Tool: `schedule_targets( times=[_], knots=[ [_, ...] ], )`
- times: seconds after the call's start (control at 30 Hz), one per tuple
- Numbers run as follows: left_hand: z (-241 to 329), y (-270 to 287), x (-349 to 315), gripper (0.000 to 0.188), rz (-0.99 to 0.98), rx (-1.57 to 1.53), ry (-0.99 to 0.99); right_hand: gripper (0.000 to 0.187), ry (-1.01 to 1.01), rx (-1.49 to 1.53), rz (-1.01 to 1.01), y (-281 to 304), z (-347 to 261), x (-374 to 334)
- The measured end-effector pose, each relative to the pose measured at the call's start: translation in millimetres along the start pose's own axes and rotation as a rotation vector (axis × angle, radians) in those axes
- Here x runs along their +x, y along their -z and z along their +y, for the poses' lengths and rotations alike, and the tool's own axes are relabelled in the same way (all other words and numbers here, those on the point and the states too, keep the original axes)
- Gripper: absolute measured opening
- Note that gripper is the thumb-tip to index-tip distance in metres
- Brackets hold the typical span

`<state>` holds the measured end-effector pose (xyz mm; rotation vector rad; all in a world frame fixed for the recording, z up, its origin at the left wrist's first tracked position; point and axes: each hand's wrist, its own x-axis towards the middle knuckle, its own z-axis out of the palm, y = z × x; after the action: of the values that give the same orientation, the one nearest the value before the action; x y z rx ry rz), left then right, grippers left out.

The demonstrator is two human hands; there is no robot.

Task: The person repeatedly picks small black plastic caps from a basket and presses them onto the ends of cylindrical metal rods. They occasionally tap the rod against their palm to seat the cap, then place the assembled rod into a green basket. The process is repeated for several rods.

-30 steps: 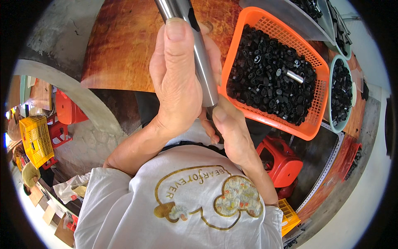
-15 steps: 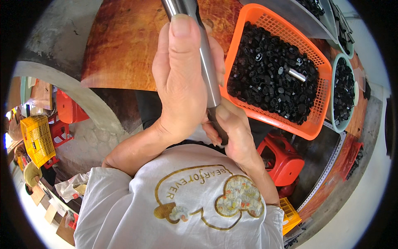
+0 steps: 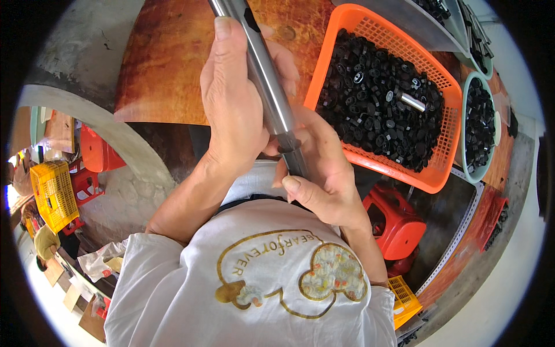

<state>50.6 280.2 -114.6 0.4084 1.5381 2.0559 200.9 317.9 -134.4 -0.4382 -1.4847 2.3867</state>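
My left hand [image 3: 228,110] wraps round a shiny silver metal tube [image 3: 272,92], its thumb lying along the side. The tube slants from the top of the view down toward my chest, with a black mark near its upper part. At its lower end is a narrower dark end piece [image 3: 295,161], which my right hand [image 3: 328,173] holds between thumb and fingers. Some of the right fingers are hidden behind it. Right of my hands, an orange plastic basket [image 3: 319,75] holds many small black plastic parts [image 3: 370,110], with a short silver cylinder [image 3: 413,102] lying on them.
A glossy brown wooden tabletop [image 3: 167,69] lies beyond my hands. Pale green basins [image 3: 496,136] of black parts stand at the far right. Below the basket is a red plastic stool [image 3: 399,228]. A yellow crate [image 3: 55,194] and another red stool [image 3: 98,147] are at left.
The tube and my left hand have shifted a little left, and the tube tilts more. My right hand has turned, its thumb now lower and more of its palm showing beside the dark end piece.
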Motion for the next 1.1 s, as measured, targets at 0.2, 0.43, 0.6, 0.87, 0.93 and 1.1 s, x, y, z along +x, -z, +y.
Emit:
schedule_targets(
  times=[0.2, 0.43, 0.6, 0.87, 0.93, 1.1],
  knots=[
    [-6.3, 1.9, 8.7, 0.05, 0.07, -0.135, -0.035, 0.051, -0.125, -0.485, 0.097, 8.2, 2.4, -15.8],
    [-6.0, -16.4, -23.7, 0.049, -0.062, -0.111, 0.072, 0.066, 0.223, -0.786, 0.172, 6.8, 6.9, -10.6],
    [-8.5, -14.9, -32.2, 0.053, -0.176, -0.212, -0.027, 0.107, 0.307, -0.608, 0.037, 15.0, 11.0, -10.8],
    [-9.2, -8.6, -16.4, 0.022, -0.382, -0.486, 0.138, 0.097, 0.298, -0.696, -0.023, 17.4, 19.3, -16.4],
    [-8.8, -7.8, -16.4, 0.023, -0.42, -0.537, 0.159, 0.093, 0.344, -0.633, -0.048, 14.8, 18.6, -15.2],
    [-11.7, -9.0, -14.5, 0.023, -0.413, -0.609, 0.117, 0.095, 0.308, -0.422, -0.038, 6.3, 13.0, -13.8]
  ],
)
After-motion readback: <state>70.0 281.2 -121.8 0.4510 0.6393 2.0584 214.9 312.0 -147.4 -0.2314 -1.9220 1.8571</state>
